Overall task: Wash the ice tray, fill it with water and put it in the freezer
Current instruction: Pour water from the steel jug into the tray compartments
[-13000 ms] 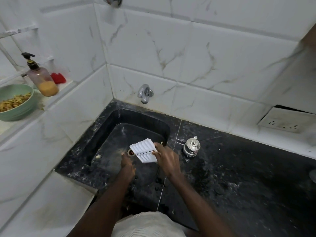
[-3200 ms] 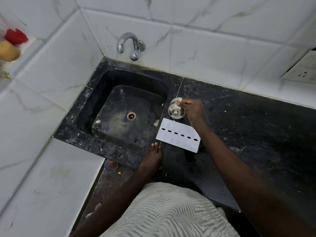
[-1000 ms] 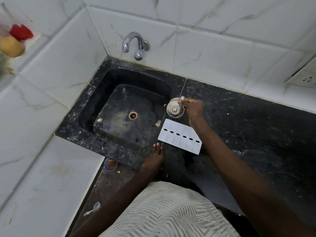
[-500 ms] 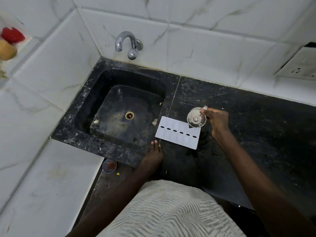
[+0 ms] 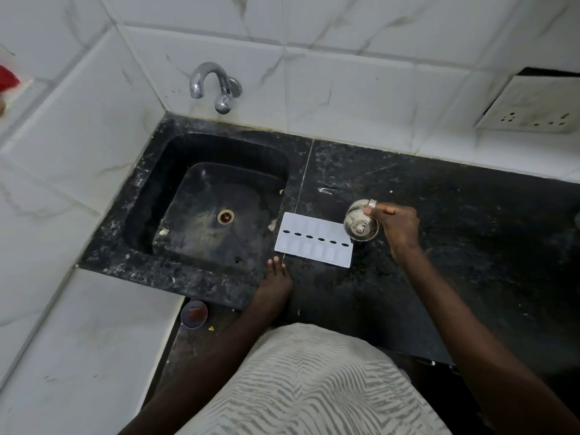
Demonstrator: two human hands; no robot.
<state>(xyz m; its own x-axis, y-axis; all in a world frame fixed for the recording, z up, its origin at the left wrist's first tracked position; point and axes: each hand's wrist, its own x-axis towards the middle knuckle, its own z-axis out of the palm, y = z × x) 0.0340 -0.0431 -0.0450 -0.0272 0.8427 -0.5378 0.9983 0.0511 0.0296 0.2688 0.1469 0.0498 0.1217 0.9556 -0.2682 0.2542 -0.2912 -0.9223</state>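
Note:
The white ice tray (image 5: 314, 239) lies flat on the black counter (image 5: 455, 246), just right of the sink (image 5: 216, 211), with a row of dark oval holes along its middle. My right hand (image 5: 397, 226) grips a small steel lidded pot (image 5: 360, 224) by its handle, at the tray's right end. My left hand (image 5: 274, 285) rests flat on the counter's front edge, fingertips just short of the tray's near left corner, holding nothing.
A chrome tap (image 5: 213, 86) juts from the tiled wall above the dry sink. A wall socket (image 5: 533, 108) sits at the upper right. White marble ledges flank the sink at left. A small round lid (image 5: 194, 313) lies below the counter's edge.
My right hand has carried the steel pot from the tray's far left corner, near the sink, to its right end. The tray and my left hand have stayed put.

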